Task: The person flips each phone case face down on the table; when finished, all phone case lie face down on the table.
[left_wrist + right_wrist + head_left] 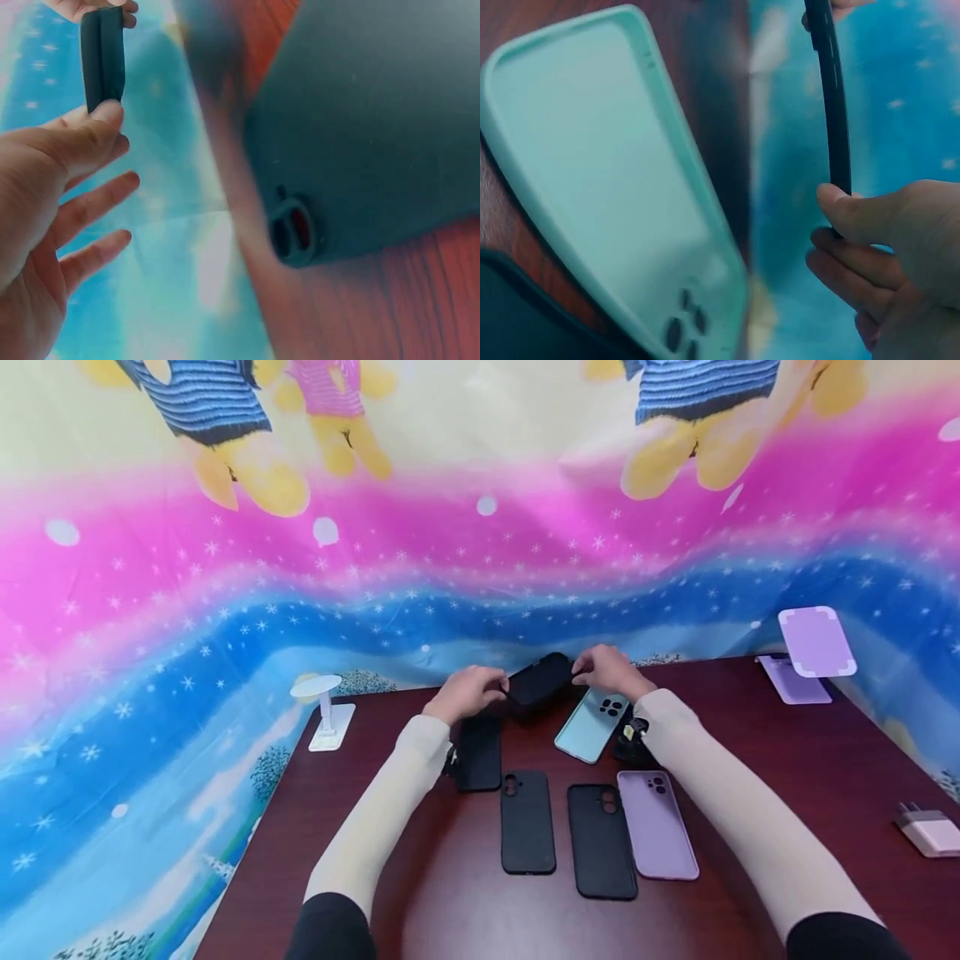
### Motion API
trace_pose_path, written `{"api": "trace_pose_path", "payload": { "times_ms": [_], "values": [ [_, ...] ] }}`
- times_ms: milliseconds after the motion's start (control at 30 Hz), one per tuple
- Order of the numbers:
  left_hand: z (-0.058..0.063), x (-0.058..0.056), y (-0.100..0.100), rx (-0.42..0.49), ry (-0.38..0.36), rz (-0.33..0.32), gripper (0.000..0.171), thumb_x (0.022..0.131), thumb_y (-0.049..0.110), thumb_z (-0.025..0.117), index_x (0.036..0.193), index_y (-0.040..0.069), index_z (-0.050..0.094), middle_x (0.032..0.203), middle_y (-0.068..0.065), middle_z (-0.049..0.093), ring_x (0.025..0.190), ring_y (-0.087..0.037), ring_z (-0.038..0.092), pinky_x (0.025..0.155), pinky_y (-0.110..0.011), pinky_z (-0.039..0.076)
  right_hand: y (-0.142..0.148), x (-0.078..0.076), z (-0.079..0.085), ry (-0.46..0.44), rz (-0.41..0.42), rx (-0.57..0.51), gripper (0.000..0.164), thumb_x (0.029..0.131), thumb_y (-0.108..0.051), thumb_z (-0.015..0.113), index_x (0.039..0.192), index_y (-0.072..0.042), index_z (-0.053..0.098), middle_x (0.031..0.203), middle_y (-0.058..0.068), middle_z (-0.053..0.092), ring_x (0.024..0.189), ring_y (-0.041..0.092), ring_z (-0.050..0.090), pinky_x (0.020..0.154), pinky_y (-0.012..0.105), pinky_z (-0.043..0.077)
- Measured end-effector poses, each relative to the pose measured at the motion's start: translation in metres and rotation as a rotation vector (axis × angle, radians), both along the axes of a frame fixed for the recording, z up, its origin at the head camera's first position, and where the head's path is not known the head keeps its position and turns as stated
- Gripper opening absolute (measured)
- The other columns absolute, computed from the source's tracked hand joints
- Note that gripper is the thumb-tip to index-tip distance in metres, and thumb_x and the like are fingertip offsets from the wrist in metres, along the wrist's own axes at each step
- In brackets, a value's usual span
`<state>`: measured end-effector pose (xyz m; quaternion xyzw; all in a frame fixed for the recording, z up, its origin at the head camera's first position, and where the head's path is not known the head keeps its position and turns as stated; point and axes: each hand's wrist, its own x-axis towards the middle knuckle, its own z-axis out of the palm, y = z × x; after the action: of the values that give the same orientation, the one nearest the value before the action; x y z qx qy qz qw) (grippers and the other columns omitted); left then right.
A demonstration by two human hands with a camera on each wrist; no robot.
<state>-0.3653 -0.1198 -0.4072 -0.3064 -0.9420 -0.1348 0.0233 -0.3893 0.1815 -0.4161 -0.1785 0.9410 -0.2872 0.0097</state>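
Note:
Both hands hold up a black phone case (540, 680) at the back of the table, tilted, one hand at each end. My left hand (468, 690) pinches its left end between thumb and forefinger; in the left wrist view the other fingers spread away from the case (103, 56). My right hand (611, 670) pinches the opposite end, thumb on one side, fingertips on the other, as the right wrist view shows. Below the right hand lies a mint green phone case (588, 727), its inside facing up. A black phone case (478, 756) lies beside the left wrist.
Nearer the front lie two black phone cases (527, 822) (602, 843) and a lilac one (658, 827). Another black item (633, 745) is partly hidden under the right wrist. A white stand (330, 718), a lilac stand (813, 647) and a charger plug (930, 831) stand toward the sides.

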Motion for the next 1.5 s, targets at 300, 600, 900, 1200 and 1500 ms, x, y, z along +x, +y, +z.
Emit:
{"api": "trace_pose_path", "payload": {
  "times_ms": [300,600,900,1200,1500],
  "values": [
    [0.024,0.053,-0.015,0.229,0.062,-0.199,0.009,0.092,0.028,0.078,0.097,0.024,0.072,0.100,0.011,0.071,0.097,-0.007,0.064,0.091,-0.032,0.053,0.018,0.051,0.052,0.111,0.166,-0.067,0.015,0.095,-0.020,0.076,0.107,-0.012,0.077,0.106,0.008,0.079,0.101,0.027,0.071,0.088,0.047,0.055],
    [0.034,0.109,-0.015,0.527,0.019,-0.391,0.014,0.087,0.018,0.083,0.096,0.020,0.072,0.101,0.006,0.071,0.098,-0.006,0.065,0.091,-0.028,0.055,0.029,0.094,0.070,0.149,0.251,-0.095,0.019,0.092,-0.024,0.078,0.110,-0.018,0.077,0.111,0.002,0.078,0.097,0.017,0.072,0.079,0.030,0.055],
    [0.013,0.158,0.006,0.670,-0.001,-0.388,0.021,0.086,0.023,0.085,0.103,0.019,0.072,0.101,0.005,0.073,0.095,-0.007,0.066,0.088,-0.026,0.056,0.048,0.114,0.048,-0.051,0.318,-0.328,0.031,0.097,-0.020,0.073,0.127,-0.014,0.071,0.119,0.001,0.076,0.107,0.002,0.069,0.090,0.021,0.055],
    [-0.005,0.192,0.025,0.662,-0.011,-0.378,0.024,0.085,0.024,0.086,0.101,0.015,0.071,0.097,0.002,0.074,0.091,-0.005,0.068,0.087,-0.023,0.055,0.053,0.122,0.033,-0.207,0.406,-0.420,0.038,0.097,-0.016,0.072,0.133,-0.009,0.066,0.129,0.001,0.072,0.120,-0.001,0.064,0.097,0.022,0.053],
    [-0.012,0.198,0.023,0.704,-0.016,-0.374,0.023,0.084,0.023,0.087,0.096,0.015,0.069,0.091,0.006,0.070,0.088,-0.001,0.064,0.086,-0.023,0.056,0.043,0.121,0.026,-0.208,0.468,-0.478,0.042,0.098,-0.011,0.069,0.140,-0.008,0.061,0.134,0.001,0.070,0.123,0.002,0.065,0.097,0.025,0.055]
  ]
}}
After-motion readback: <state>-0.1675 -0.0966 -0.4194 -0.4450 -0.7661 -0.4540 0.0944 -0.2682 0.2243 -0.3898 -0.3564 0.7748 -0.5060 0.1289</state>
